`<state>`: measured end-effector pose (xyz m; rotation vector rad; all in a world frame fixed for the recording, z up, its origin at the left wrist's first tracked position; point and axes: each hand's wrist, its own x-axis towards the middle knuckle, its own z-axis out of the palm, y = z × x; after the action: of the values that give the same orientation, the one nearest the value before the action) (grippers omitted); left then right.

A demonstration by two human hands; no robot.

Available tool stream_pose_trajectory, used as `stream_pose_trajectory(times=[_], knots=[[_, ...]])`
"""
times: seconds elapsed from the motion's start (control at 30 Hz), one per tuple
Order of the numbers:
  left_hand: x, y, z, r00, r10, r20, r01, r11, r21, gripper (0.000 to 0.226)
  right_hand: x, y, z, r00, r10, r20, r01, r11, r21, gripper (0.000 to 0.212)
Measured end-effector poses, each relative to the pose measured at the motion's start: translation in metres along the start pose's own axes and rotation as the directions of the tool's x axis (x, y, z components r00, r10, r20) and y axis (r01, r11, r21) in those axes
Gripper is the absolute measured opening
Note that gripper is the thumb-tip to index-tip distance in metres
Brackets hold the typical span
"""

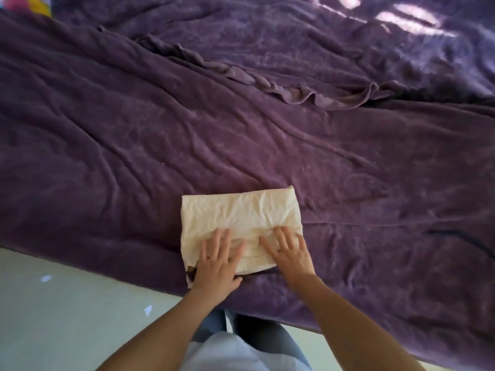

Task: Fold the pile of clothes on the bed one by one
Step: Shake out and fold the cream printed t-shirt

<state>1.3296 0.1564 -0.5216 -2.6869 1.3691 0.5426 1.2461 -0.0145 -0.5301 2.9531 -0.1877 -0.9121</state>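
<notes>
Folded cream garment (241, 223) lying near the front edge of the bed (134, 156), purple blanket beneath; left hand (217, 261) and right hand (289, 253) pressing flat on it, fingers straight and spread; pale floor (67, 317) below

The bed (80, 250), covered by a wrinkled purple blanket (375, 183), carries a folded cream garment (241, 210) near its 6 o'clock edge, with a purple ruffled hem (308, 96) lying toward 1 o'clock from it.
</notes>
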Motion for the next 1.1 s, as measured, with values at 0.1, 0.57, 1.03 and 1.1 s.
stream_pose_trajectory(times=[0.1,0.57,1.03,1.1], knots=[[-0.005,0.001,0.008,0.996,-0.08,0.048,0.077,0.996,0.049,0.085,0.0,0.004,-0.006,0.989,0.011,-0.149,-0.012,1.0,-0.008,0.079],[0.038,-0.041,-0.085,0.908,0.225,-0.354,-0.216,0.974,0.067,0.037,-0.053,0.06,-0.111,0.878,0.005,-0.479,-0.004,1.0,0.004,0.049],[0.134,0.035,-0.224,0.529,0.466,-0.709,-0.457,0.86,0.225,0.041,-0.143,0.154,-0.186,0.588,0.257,-0.767,-0.383,0.924,0.015,0.04],[0.138,0.051,-0.216,0.512,0.515,-0.688,-0.492,0.832,0.257,0.039,-0.154,0.159,-0.167,0.616,0.259,-0.744,-0.383,0.924,0.005,0.039]])
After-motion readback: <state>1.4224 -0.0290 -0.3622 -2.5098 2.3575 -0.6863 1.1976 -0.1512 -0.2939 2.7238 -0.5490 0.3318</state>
